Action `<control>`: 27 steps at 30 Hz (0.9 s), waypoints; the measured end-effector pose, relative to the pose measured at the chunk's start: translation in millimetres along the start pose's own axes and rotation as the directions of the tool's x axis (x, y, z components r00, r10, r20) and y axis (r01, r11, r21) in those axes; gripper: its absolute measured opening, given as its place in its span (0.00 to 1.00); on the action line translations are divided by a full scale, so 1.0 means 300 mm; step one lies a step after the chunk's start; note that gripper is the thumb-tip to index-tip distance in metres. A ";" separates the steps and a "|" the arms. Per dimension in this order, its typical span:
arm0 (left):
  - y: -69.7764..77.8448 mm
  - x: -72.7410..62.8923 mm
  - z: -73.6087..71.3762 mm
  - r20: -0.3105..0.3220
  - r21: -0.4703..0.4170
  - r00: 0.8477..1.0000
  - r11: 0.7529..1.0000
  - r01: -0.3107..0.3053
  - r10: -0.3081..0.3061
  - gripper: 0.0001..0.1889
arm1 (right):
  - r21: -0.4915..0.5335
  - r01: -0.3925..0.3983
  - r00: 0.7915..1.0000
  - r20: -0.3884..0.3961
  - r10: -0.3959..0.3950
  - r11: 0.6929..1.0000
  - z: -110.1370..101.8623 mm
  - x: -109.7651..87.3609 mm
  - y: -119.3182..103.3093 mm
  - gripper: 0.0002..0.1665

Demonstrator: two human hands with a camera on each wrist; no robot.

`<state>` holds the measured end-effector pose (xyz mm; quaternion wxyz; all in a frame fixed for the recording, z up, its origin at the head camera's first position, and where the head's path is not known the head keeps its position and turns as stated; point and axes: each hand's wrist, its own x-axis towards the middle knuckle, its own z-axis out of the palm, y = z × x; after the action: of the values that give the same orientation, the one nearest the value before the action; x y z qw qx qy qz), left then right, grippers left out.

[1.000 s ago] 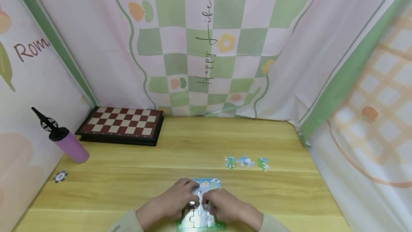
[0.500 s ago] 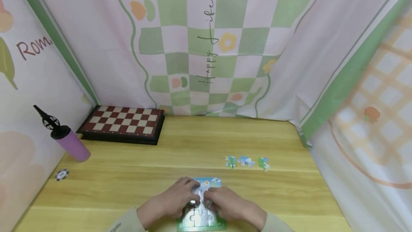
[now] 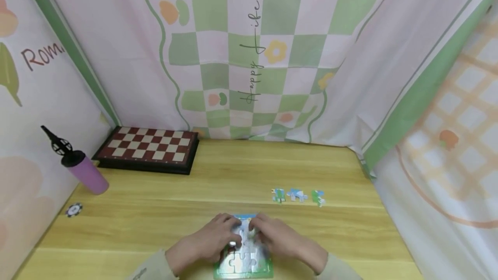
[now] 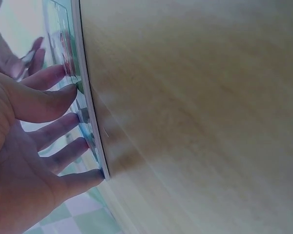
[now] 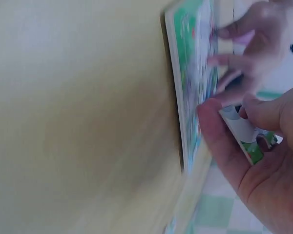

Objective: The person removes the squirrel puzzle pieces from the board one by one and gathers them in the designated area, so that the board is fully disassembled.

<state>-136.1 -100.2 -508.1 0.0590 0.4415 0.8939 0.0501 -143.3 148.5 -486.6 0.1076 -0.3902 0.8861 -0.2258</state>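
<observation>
Right grip (image 3: 278,234) pinches a loose puzzle piece (image 5: 240,127) between thumb and forefinger, just above the puzzle (image 3: 243,262) at the near middle of the bench (image 3: 155,211). Left grip (image 3: 215,237) holds nothing, its fingers spread and tips along the puzzle's left side; how firmly each presses cannot be told. Both cover part of the puzzle's middle, and glare washes out much of its print. In the head view, the right fingers blur and hide the pinched piece; the right wrist view shows its pale face, green end and rounded notch, partly covered by the thumb. Both wrist views cut off one end of the puzzle, a thin flat slab with interlocking shapes inside a green and blue border.

Beyond it to the right, three knobbed pieces (image 3: 297,195) lie in a row, their pictures too small to read. Far left sits a chessboard (image 3: 151,144), brown and cream squares in a black case, beside a purple cylinder (image 3: 88,177) with a black nozzle. Nearer lies a round black-and-white chip (image 3: 74,210). The bench has yellowish wood grain; folded, printed cloth (image 3: 280,64) hangs behind.
</observation>
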 end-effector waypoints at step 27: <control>-0.004 -0.004 0.005 -0.031 -0.012 0.999 1.000 -0.019 0.019 0.16 | -0.002 -0.181 0.972 -0.150 0.179 0.983 -0.029 -0.060 0.250 0.14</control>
<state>-136.1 -102.0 -509.6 0.0474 0.4486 0.8902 0.0631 -182.6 209.2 -515.1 0.0582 -0.2911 0.9252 -0.2365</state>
